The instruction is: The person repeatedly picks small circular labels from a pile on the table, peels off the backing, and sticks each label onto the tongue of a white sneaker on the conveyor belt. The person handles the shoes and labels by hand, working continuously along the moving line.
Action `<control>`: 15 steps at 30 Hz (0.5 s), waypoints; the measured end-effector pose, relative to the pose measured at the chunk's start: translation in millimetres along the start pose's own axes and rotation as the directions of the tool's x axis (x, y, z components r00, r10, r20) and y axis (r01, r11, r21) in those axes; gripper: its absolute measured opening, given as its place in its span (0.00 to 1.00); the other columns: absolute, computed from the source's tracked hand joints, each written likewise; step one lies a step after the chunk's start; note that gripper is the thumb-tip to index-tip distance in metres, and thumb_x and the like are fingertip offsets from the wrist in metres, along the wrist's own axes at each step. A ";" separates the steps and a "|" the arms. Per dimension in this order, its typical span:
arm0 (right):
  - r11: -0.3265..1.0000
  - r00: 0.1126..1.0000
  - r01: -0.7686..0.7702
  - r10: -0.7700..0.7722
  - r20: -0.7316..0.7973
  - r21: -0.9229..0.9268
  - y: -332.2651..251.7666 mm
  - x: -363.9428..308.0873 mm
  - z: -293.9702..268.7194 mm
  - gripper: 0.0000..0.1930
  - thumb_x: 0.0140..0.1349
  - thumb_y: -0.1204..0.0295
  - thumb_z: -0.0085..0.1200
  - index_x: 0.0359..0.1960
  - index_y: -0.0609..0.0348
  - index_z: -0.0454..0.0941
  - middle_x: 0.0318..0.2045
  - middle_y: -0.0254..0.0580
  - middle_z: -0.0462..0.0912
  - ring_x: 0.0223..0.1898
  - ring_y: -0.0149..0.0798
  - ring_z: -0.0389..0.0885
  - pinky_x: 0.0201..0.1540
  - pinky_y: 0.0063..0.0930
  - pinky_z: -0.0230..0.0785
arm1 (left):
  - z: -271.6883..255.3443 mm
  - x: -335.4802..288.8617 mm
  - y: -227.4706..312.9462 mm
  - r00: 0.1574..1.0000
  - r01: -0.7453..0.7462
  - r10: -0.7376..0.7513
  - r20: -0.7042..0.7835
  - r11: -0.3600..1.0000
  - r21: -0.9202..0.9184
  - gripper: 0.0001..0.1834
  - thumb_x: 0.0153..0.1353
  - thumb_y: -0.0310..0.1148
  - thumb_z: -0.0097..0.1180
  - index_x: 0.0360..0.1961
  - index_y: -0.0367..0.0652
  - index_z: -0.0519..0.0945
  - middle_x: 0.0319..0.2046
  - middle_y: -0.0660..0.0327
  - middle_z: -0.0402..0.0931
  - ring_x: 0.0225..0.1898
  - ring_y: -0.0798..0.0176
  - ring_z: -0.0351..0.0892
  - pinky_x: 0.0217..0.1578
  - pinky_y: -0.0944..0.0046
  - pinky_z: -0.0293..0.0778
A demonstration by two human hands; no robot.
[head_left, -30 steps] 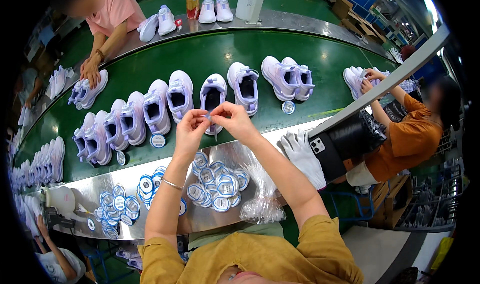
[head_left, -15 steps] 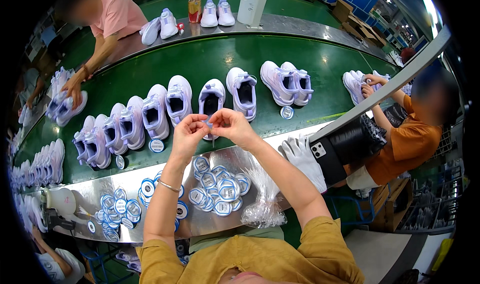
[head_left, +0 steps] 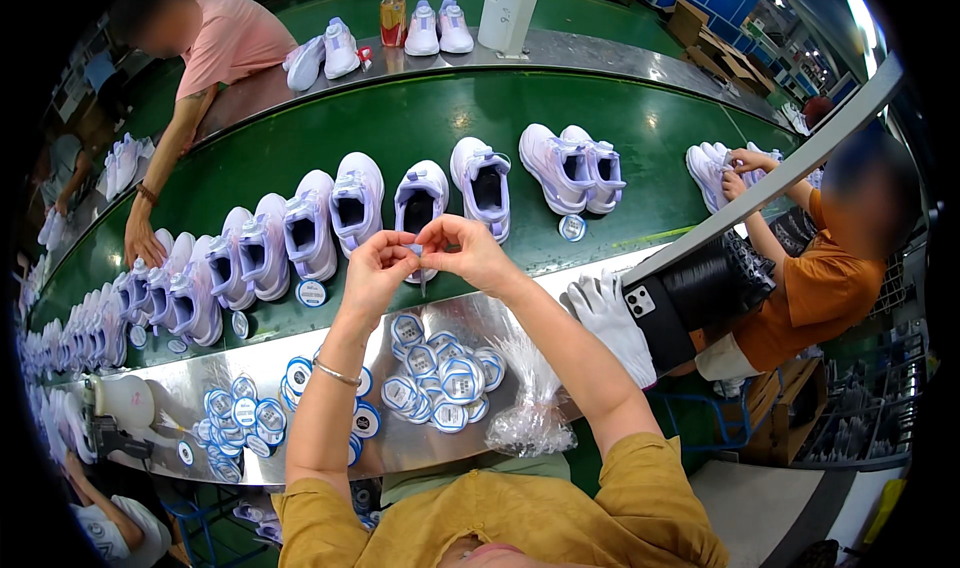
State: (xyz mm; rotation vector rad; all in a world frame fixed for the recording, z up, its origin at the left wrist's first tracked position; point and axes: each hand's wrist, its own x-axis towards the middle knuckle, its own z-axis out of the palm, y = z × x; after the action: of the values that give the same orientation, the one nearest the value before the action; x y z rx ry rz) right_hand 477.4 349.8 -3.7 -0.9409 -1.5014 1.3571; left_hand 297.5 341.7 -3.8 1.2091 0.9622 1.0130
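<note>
While you work: both hands meet above the steel surface [head_left: 480,318].
Left hand [head_left: 375,268]: pinches a small round tag [head_left: 416,252].
Right hand [head_left: 470,250]: pinches the same tag.
Below: heap of round tags [head_left: 440,378]; lilac shoes [head_left: 420,200] on the green belt [head_left: 400,118].

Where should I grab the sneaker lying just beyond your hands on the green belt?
Take the lavender sneaker at its heel collar, coming from above on the near side. It sits upright with the heel and open mouth toward the steel ledge, toe pointing away, and the neighbouring sneaker leaves a gap. Both hands, left hand and right hand, are pinching something small.
</note>
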 end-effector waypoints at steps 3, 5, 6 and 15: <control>0.992 0.985 -0.116 0.107 -0.136 -0.058 4.4 8.7 -9.4 0.09 0.57 0.74 0.58 0.38 0.62 0.76 0.28 0.33 0.79 0.30 0.24 0.78 0.24 0.16 0.68 | -12.0 14.9 -13.9 0.983 -0.145 0.163 -0.083 0.971 0.190 0.15 0.55 0.23 0.58 0.45 0.32 0.76 0.34 0.61 0.78 0.36 0.70 0.76 0.37 0.71 0.72; 0.981 0.897 -0.120 0.042 -0.441 -0.150 12.1 19.3 -13.4 0.12 0.56 0.69 0.59 0.38 0.64 0.74 0.27 0.41 0.81 0.25 0.33 0.80 0.23 0.26 0.71 | -25.7 36.2 -20.2 0.933 -0.212 0.324 -0.156 0.845 0.491 0.21 0.57 0.27 0.59 0.51 0.33 0.72 0.40 0.54 0.79 0.40 0.61 0.78 0.39 0.66 0.74; 0.937 0.885 -0.091 -0.079 -0.459 -0.337 19.5 25.8 -7.5 0.15 0.55 0.69 0.59 0.40 0.64 0.73 0.29 0.46 0.81 0.27 0.40 0.81 0.27 0.32 0.72 | -28.2 48.5 -27.9 0.930 -0.203 0.333 -0.153 0.816 0.541 0.22 0.56 0.26 0.58 0.53 0.34 0.70 0.42 0.52 0.78 0.41 0.60 0.79 0.40 0.65 0.74; 0.828 0.856 -0.044 -0.257 -0.449 -0.559 46.4 52.8 1.0 0.16 0.48 0.83 0.48 0.42 0.63 0.71 0.35 0.55 0.78 0.37 0.57 0.78 0.39 0.45 0.70 | -32.8 77.2 -47.7 0.923 -0.107 0.281 -0.262 0.843 0.527 0.20 0.51 0.20 0.52 0.48 0.40 0.72 0.36 0.49 0.79 0.34 0.53 0.79 0.36 0.58 0.74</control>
State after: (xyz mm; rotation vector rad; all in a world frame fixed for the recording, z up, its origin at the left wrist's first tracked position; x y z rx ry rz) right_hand 458.1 404.4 -43.6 -1.4178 -1.5074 0.4960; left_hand 291.6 421.2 -58.2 1.6305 1.4557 1.1940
